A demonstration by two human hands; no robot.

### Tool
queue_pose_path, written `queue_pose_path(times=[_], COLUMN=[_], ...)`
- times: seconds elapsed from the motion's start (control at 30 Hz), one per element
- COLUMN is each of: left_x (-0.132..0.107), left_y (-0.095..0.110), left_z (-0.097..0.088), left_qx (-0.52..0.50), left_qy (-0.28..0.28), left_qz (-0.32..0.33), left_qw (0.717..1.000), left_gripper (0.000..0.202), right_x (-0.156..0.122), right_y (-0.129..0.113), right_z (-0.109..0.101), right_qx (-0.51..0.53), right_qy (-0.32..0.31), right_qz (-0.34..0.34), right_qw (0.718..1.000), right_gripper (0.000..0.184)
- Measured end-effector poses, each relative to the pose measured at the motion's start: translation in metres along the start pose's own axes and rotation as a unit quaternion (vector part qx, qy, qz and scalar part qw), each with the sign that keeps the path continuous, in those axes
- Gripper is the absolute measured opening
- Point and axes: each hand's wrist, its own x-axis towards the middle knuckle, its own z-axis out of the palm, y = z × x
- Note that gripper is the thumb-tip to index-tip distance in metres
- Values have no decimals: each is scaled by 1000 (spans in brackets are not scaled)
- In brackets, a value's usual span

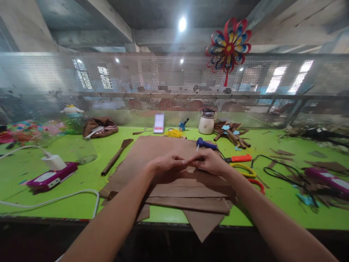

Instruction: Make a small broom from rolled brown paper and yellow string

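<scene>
Above a stack of brown paper sheets (191, 202), my left hand (169, 163) and my right hand (206, 160) meet, fingertips almost touching. Both are closed in a pinch, thumb against finger. Whatever sits between the fingertips is too small to make out. Under the hands, the sheets lie overlapped and creased, and one pointed corner hangs over the table's front edge. Just behind my right hand lies a blue glue gun (205, 143) with a pale nozzle. A tool with an orange handle (241, 158) and yellow-handled scissors (244, 171) rest to its right.
On the green table (169, 215) a rolled brown paper tube (116, 160) lies left of the sheets. A purple power strip (53, 178) with a white plug is further left. At the back stand a phone (159, 123) and a white jar (206, 123). Black cables (283, 171) lie right.
</scene>
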Motion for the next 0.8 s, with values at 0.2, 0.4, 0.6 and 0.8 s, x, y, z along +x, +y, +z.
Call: queue_pose_path(times=[0.2, 0.4, 0.6, 0.8], left_x=[15, 22, 22, 19], left_y=[-8, -13, -13, -8], left_z=[-9, -11, -11, 0], left_qx=[-26, 3, 54, 24], left_qy=[-62, -95, -90, -75], left_qz=[13, 50, 74, 57], left_qw=[998, 994, 992, 995], left_gripper=[43, 43, 40, 35], right_x=[1, 1, 2, 3], right_y=[-1, -5, -5, -4], right_z=[-1, -6, -2, 0], right_qx=[-17, 2, 10, 90], right_qy=[-10, -26, 11, 56], right_qz=[64, 90, 168, 159], right_qw=[998, 996, 986, 982], right_gripper=[25, 25, 26, 24])
